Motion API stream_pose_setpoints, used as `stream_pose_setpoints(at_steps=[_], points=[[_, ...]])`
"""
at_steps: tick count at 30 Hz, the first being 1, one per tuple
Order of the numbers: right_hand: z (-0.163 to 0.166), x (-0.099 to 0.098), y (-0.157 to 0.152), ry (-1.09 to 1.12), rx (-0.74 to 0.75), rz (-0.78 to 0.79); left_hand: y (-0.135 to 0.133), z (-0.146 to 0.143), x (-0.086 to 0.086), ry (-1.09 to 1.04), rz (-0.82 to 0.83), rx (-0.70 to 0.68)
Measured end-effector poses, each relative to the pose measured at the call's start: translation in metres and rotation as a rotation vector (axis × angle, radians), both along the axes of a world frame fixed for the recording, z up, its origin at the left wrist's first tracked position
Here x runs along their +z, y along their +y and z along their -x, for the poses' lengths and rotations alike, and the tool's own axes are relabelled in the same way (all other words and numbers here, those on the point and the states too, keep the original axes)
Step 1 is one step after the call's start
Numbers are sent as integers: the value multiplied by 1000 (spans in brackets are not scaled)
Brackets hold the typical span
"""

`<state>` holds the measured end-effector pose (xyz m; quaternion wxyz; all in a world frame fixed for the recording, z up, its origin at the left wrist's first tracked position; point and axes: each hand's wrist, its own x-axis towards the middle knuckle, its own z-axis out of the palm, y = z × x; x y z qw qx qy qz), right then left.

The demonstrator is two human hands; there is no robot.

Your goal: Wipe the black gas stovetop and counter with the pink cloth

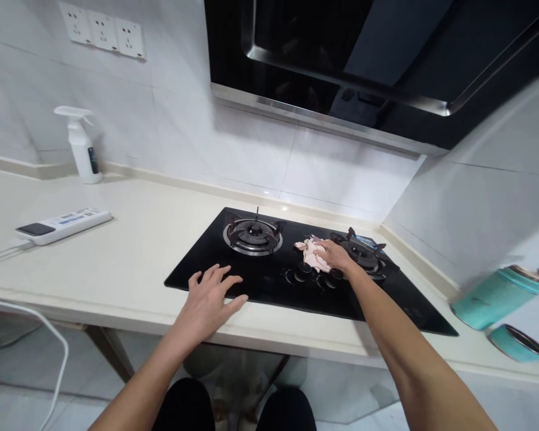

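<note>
My right hand (335,256) is closed on a crumpled pale pink cloth (313,252), which lies against the black glass top of the gas stove (260,281). The cloth is between the two burners, just behind the control knobs (302,272). Fingers spread, my left hand (213,297) rests at the stove's front left edge and holds nothing. Behind it is the left burner (253,233). The right burner (363,254) stands beside my right hand, which partly covers it.
On the left of the counter (130,239) lie a power strip (65,225) with a white cord and, farther back, a white spray bottle (83,149). Turquoise canisters (496,297) stand at the right. A black range hood (323,66) overhangs the stove.
</note>
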<state>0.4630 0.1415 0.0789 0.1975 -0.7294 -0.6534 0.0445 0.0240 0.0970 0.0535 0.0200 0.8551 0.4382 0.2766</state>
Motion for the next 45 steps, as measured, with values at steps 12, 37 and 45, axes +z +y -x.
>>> stream_pose_setpoints(at_steps=[12, 37, 45], points=[[15, -5, -94, -79, -182, -151, -2, -2, 7, -11, 50, 18], [225, 1, -127, -226, 222, -255, -3, -4, 8, -94, 52, -10], [253, 9, -117, -130, 473, -255, 3, 2, 7, -137, 101, -11]])
